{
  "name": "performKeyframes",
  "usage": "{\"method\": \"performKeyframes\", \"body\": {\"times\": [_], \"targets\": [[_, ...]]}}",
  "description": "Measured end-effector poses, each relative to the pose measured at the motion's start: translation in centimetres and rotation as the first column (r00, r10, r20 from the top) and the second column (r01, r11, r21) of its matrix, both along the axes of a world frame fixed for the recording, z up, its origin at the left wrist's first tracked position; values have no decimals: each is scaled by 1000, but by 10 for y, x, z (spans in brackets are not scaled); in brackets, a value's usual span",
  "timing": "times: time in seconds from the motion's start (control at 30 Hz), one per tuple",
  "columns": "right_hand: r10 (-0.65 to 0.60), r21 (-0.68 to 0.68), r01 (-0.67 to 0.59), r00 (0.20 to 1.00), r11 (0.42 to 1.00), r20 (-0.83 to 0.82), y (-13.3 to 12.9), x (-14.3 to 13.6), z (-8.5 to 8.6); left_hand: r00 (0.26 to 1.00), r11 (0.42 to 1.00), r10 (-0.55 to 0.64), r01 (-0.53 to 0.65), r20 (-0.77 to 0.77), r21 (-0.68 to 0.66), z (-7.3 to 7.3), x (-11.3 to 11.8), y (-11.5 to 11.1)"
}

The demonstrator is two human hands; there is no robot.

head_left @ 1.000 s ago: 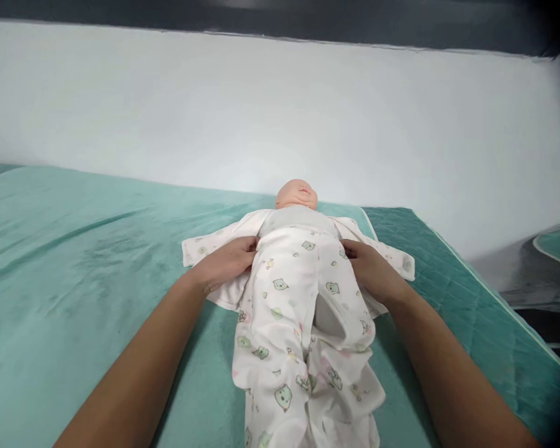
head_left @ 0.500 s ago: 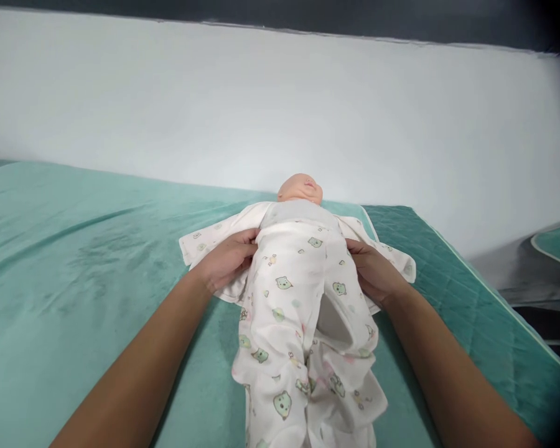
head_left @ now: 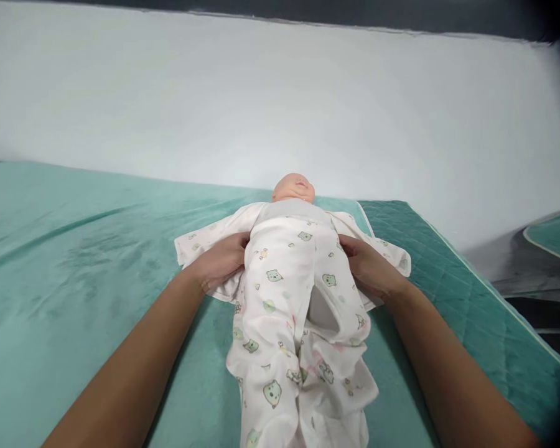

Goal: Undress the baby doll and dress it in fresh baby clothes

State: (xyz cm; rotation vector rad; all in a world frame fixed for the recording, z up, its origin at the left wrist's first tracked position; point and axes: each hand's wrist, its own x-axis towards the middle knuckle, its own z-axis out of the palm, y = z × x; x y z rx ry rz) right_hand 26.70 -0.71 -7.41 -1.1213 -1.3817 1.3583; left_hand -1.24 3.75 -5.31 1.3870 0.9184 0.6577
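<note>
A baby doll [head_left: 293, 188] lies on its back, head toward the wall, on a green sheet. It wears a white long-sleeved baby shirt [head_left: 236, 222] with its sleeves spread out to both sides. Over the torso and legs are white baby trousers [head_left: 280, 298] printed with green bear faces, with an opening at the crotch. My left hand [head_left: 226, 260] grips the trousers at the left side of the waist. On the opposite side, my right hand [head_left: 366, 264] holds the trousers' edge likewise. The fingertips of both hands are hidden behind the cloth.
The smooth green sheet [head_left: 84, 280] covers the left and middle of the bed. A darker quilted mattress cover [head_left: 452, 292] shows along the right, up to the bed's edge. A white wall [head_left: 280, 99] stands behind. Another green-covered surface [head_left: 557, 233] is at the far right.
The view has shifted slightly, so the doll and clothes appear a little further left. Both hands stay at the sides of the waist, almost unmoved against the doll.
</note>
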Motion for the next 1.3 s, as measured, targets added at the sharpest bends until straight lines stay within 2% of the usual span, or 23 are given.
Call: {"method": "performKeyframes", "body": {"times": [0.1,0.2,0.4,0.63,0.8,0.93,1.1,1.3], "targets": [[-34,-21,34,999,999,3,1,1,-1,997,998,65,-65,-49,4,6,1,-5],[-27,-56,24,999,998,-44,2,4,-4,992,995,95,-97,-87,-19,4,0,-5],[6,-29,-8,998,1000,-64,1,5,-5,998,998,61,-61,-27,-20,-6,-2,2],[14,5,-15,997,1000,77,-3,0,8,996,993,20,-10,-86,117,0,2,-2],[50,15,-52,993,999,104,-7,2,13,999,1000,1,0,-45,21,-2,-1,-3],[-8,-5,8,995,1000,101,-5,2,6,999,998,32,-30,41,-48,-9,0,-3],[-83,-42,88,990,995,113,-3,-1,1,996,997,61,-57,65,-54,-11,4,-3],[-64,-22,68,987,997,146,-4,-9,4,993,994,84,-78,83,-73,-8,6,-5]]}}
